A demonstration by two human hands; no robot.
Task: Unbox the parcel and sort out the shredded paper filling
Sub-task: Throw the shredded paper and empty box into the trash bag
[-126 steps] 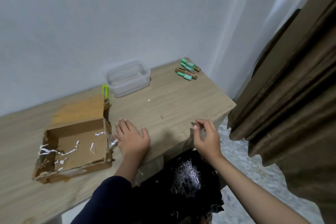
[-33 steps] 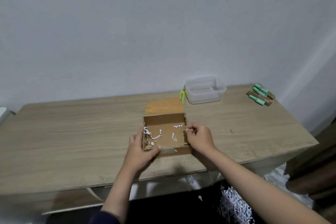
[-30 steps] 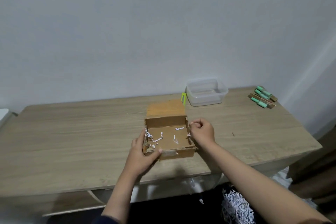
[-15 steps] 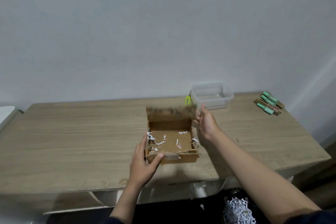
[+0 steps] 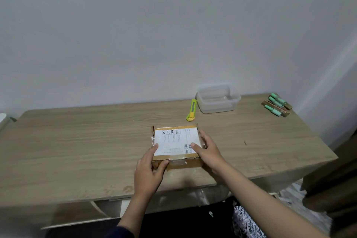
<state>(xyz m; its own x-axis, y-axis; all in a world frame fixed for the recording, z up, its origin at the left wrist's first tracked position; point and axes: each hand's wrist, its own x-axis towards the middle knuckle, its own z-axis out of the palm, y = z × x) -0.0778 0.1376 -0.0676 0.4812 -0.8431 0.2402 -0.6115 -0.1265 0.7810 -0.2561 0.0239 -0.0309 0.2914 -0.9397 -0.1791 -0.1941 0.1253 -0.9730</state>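
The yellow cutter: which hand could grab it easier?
Probably the right hand: it rests on the cardboard box's right edge, nearer the cutter lying beyond that corner.

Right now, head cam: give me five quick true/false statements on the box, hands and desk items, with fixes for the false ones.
1. The cardboard box lid is shut, shipping label facing up. True.
2. Only the left hand touches the box. False: the right hand holds its right side too.
3. The utility knife lies inside the plastic container. False: it lies on the desk beside it.
4. The green-capped items sit at the desk's far right. True.
5. The container is full of shredded paper. False: it looks empty.
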